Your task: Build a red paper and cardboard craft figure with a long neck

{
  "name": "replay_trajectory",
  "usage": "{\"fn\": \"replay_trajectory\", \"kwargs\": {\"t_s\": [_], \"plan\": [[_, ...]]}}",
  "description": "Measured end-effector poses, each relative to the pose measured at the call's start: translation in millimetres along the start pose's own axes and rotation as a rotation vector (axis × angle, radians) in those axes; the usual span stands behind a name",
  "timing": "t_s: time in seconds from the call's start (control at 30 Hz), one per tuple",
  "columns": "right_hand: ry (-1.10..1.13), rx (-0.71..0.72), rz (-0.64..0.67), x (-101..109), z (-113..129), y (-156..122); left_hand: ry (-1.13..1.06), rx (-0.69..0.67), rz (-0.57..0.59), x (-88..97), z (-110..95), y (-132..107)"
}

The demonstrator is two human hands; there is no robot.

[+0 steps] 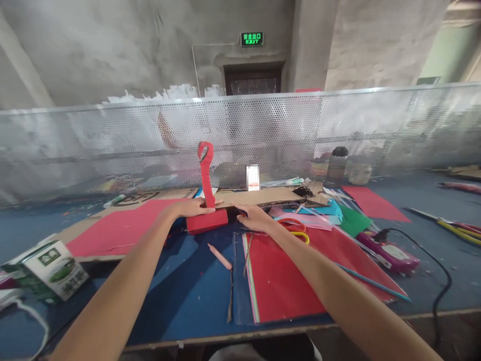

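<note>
A pencil [220,256] lies just left of the paper stack [293,281]. A glue gun [391,253] lies to its right, a carton [52,268] far left.

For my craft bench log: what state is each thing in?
red strip, upright, left hand at its base
red block, flat, right hand at its end
glue gun, lying down, cord attached
bottle, upright, capped
carton, on its side
exit sign, lit

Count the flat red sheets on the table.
3. A left red sheet beside the left hand; a near red sheet below the right hand; a far red sheet at right. Others may hide in the paper pile.
</note>
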State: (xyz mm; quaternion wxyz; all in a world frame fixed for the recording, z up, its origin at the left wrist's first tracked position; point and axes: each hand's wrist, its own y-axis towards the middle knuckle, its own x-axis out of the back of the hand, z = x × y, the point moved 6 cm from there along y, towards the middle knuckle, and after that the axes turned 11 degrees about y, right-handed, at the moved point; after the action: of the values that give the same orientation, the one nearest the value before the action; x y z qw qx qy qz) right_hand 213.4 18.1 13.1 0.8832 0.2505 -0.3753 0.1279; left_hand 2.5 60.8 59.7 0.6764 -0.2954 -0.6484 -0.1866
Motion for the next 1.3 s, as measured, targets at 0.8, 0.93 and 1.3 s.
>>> {"fn": "replay_trajectory", "kwargs": {"t_s": [0.8,0.93,1.3], "plan": [[-0.320,0.468,0.023,3.5,12.3,-4.1,-0.098,-0.068,-0.196,-18.4,3.5,-16.7],[-0.348,0.469,0.030,1.9,6.8,-0.9,-0.144,-0.078,-0.214,-15.1,1.1,-17.3],[-0.422,0.449,0.017,0.1,7.4,0.7,-0.393,-0.108,-0.215,-12.8,5.2,-18.7]]}}
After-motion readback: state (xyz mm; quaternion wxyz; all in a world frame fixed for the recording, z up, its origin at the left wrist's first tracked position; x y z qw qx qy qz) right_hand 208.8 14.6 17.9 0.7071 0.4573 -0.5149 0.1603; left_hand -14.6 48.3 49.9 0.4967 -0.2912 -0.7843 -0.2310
